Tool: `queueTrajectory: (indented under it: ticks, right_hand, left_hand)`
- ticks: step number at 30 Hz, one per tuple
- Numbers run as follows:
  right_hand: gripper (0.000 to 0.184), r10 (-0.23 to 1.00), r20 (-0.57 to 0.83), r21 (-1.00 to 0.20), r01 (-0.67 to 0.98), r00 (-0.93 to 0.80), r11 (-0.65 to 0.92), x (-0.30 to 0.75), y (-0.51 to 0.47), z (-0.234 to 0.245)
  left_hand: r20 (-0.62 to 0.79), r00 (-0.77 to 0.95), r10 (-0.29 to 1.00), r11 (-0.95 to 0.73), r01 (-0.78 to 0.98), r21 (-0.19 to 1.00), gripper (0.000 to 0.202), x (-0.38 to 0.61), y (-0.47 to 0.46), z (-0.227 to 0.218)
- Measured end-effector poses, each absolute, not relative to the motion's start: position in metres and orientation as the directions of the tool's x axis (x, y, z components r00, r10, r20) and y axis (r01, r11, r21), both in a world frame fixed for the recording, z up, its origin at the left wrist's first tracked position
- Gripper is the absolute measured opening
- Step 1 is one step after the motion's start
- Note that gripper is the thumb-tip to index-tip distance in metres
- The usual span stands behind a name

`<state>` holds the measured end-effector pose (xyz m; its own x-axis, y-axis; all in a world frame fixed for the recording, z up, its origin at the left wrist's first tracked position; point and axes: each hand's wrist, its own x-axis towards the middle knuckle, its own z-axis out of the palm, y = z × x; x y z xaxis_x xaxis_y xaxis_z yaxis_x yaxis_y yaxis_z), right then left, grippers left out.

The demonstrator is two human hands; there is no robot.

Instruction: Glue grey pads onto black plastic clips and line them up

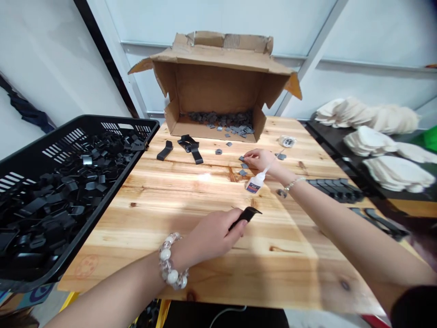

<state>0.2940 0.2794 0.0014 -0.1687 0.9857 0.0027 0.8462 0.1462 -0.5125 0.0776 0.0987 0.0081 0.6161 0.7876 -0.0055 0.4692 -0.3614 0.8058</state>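
My left hand (213, 234) is closed around a black curved strip (245, 217), whose bent end sticks out past the thumb. Farther away, my right hand (261, 159) pinches at the edge of a small grey square pad (241, 158) on the wooden table. More grey pads (243, 172) lie just below those fingers. A small white glue bottle (255, 183) with a dark label and a long thin nozzle stands in front of my right wrist, looking tilted. Several loose black strips (194, 152) lie at the back left of the table.
A cardboard box (215, 132) on its side holds a heap of grey pads. At left is a black crate (102, 191) full of black strips. More strips (336, 189) lie in a row at right. A clear round roll (287, 141) and white cloth stacks (398, 175) are beyond.
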Motion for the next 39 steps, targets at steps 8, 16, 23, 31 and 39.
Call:
queueTrajectory:
  ticks: [8,16,23,31,39]
  right_hand:
    - [0.015,0.989,0.005,-0.476,0.869,-0.149,0.133,0.286,0.299,-0.003]
    - [0.017,0.989,0.129,-0.628,0.767,-0.071,0.136,0.293,0.289,-0.017]
    - [0.014,0.922,0.306,-0.874,0.454,0.236,0.174,0.345,0.229,0.003]
    - [0.011,0.869,0.494,-0.809,0.352,-0.028,0.471,0.303,0.119,0.03]
    - [0.014,0.825,0.463,-0.799,0.25,-0.325,0.547,0.266,0.116,-0.001]
  left_hand:
    - [-0.029,0.63,0.776,-0.353,0.471,0.808,0.029,0.079,0.098,0.007]
    - [-0.054,0.619,0.783,-0.285,0.434,0.855,0.029,0.079,0.097,0.008]
    - [-0.006,0.502,0.865,-0.124,0.226,0.966,0.02,0.079,0.095,0.005]
    - [-0.079,0.5,0.863,0.166,-0.132,0.977,0.012,0.086,0.093,0.005]
    - [-0.049,0.303,0.952,0.118,-0.215,0.969,0.023,0.082,0.101,0.006]
